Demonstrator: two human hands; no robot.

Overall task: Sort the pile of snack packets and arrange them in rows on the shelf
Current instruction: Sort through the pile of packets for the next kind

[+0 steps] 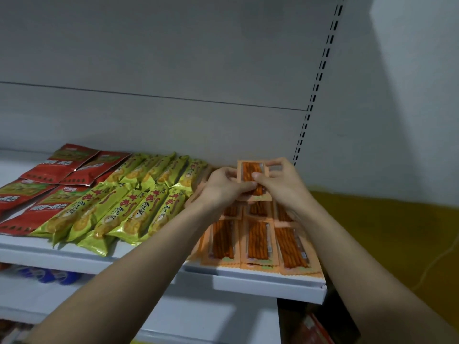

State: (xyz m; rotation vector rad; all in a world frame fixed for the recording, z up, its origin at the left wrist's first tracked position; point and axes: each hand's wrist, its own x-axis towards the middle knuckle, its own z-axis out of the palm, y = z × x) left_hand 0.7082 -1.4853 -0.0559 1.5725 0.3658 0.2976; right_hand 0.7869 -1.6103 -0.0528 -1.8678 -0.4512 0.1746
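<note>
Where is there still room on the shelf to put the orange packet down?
Bare shelf shows only at the far left, behind the red packets. The rest is crowded: green packets fill the middle and orange packets run to the right end. Both hands, left hand and right hand, hold the orange packet over the back of that orange row.

Premises: a shop. White metal display shelf (248,274) fixed to a grey back panel (173,58), with a slotted upright (320,70) at its right for adjustable brackets. Stock lies in rows of identical items: red packets (62,165), green packets (129,207), orange packets (258,242). Further goods on the lower shelf (37,296), blurred.
</note>
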